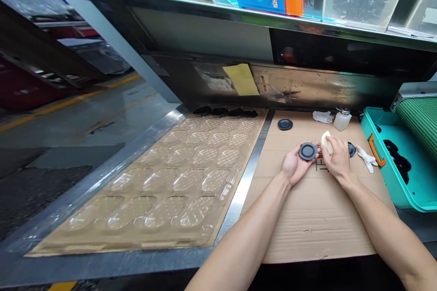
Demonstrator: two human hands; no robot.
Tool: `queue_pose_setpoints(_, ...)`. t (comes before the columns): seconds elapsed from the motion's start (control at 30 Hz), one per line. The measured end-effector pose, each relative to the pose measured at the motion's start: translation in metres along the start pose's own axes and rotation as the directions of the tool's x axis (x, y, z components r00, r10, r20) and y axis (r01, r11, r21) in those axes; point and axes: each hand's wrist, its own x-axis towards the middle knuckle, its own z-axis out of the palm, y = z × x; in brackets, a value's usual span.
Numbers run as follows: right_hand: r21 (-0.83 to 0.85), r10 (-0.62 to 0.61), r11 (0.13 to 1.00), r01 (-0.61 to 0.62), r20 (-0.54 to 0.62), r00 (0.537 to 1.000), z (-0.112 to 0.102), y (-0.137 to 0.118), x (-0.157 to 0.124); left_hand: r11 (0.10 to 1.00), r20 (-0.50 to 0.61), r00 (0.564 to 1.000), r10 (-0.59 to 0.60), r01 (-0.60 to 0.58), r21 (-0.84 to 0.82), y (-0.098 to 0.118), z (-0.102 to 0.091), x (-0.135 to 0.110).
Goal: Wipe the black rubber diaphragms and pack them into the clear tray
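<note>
On my feed: left hand (294,167) pinched a black round disc (307,151) by its rim; right hand (337,157) fingers closed round a white wipe (326,140) just beside it.

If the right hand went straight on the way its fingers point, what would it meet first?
Likely the black disc held in the left hand: the right hand, gripping a white pad, points up-left at its rim. Contact is unclear.

disc (307,151): black, round, raised rim, face up, gripped in left hand (295,164)
pad (326,140): whitish wad, just beside the disc's right edge
</note>
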Motion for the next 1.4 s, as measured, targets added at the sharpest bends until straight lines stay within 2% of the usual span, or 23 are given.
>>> queue_pose_setpoints(0.1, 0.024, 0.021, 0.999, -0.023, 0.108, 0.994, 0.0, 0.003, -0.007, 1.0, -0.06, 0.998, 0.023, -0.023, -0.002, 0.01, -0.006, 0.001)
queue_pose_setpoints(0.2, 0.002, 0.099, 0.995, -0.103, 0.258, 0.961, -0.003, 0.0, -0.011, 0.999, -0.092, 0.995, 0.045, -0.046, -0.009, 0.017, -0.01, 0.002)
queue_pose_setpoints(0.27, -0.004, 0.147, 0.988, -0.153, 0.31, 0.939, -0.008, -0.004, -0.01, 0.999, -0.108, 0.993, 0.045, -0.047, -0.018, 0.019, -0.011, 0.002)
queue_pose_setpoints(0.33, 0.041, 0.164, 0.982, -0.186, 0.312, 0.936, -0.013, -0.009, -0.008, 0.999, -0.132, 0.99, 0.051, -0.053, -0.009, 0.018, -0.01, 0.001)
queue_pose_setpoints(0.43, 0.214, 0.12, 0.96, -0.18, 0.268, 0.956, -0.018, -0.025, -0.008, 0.993, -0.159, 0.982, 0.105, -0.097, 0.061, 0.011, -0.006, 0.001)
queue_pose_setpoints(0.5, 0.276, 0.099, 0.945, -0.176, 0.271, 0.958, -0.016, -0.038, -0.01, 0.987, -0.132, 0.984, 0.123, -0.108, 0.115, 0.004, -0.003, 0.001)
queue_pose_setpoints(0.6, 0.275, 0.125, 0.938, -0.21, 0.298, 0.946, -0.009, -0.051, -0.014, 0.98, -0.039, 0.995, 0.093, -0.085, 0.183, -0.006, 0.001, -0.001)
queue_pose_setpoints(0.67, 0.327, 0.122, 0.919, -0.22, 0.293, 0.948, -0.007, -0.052, -0.013, 0.975, -0.015, 0.997, 0.075, -0.07, 0.21, -0.01, 0.002, -0.003)
queue_pose_setpoints(0.73, 0.406, 0.084, 0.888, -0.218, 0.323, 0.943, -0.008, -0.046, -0.011, 0.974, -0.036, 0.998, 0.059, -0.049, 0.222, -0.01, 0.002, -0.005)
queue_pose_setpoints(0.83, 0.448, -0.014, 0.87, -0.204, 0.437, 0.899, -0.016, -0.033, -0.007, 0.975, -0.07, 0.997, 0.03, -0.014, 0.221, -0.01, 0.002, -0.008)
queue_pose_setpoints(0.9, 0.395, -0.016, 0.9, -0.182, 0.449, 0.894, -0.022, -0.029, -0.006, 0.976, -0.065, 0.998, 0.021, -0.006, 0.218, -0.01, 0.004, -0.008)
queue_pose_setpoints(1.03, 0.084, 0.157, 0.977, -0.197, 0.345, 0.925, -0.024, -0.039, -0.01, 0.98, -0.05, 0.998, 0.045, -0.034, 0.196, -0.014, 0.006, -0.005)
queue_pose_setpoints(1.13, -0.068, 0.155, 0.988, -0.14, 0.382, 0.911, -0.019, -0.05, -0.009, 0.986, -0.035, 0.999, 0.003, 0.003, 0.166, -0.014, 0.006, -0.005)
queue_pose_setpoints(1.3, -0.209, 0.277, 0.953, -0.218, 0.313, 0.908, -0.012, -0.056, -0.004, 0.995, -0.119, 0.993, -0.001, 0.014, 0.101, -0.015, 0.008, -0.008)
queue_pose_setpoints(1.4, -0.215, 0.255, 0.958, -0.19, 0.334, 0.907, -0.01, -0.058, -0.003, 0.996, -0.09, 0.994, -0.064, 0.069, 0.05, -0.015, 0.011, -0.01)
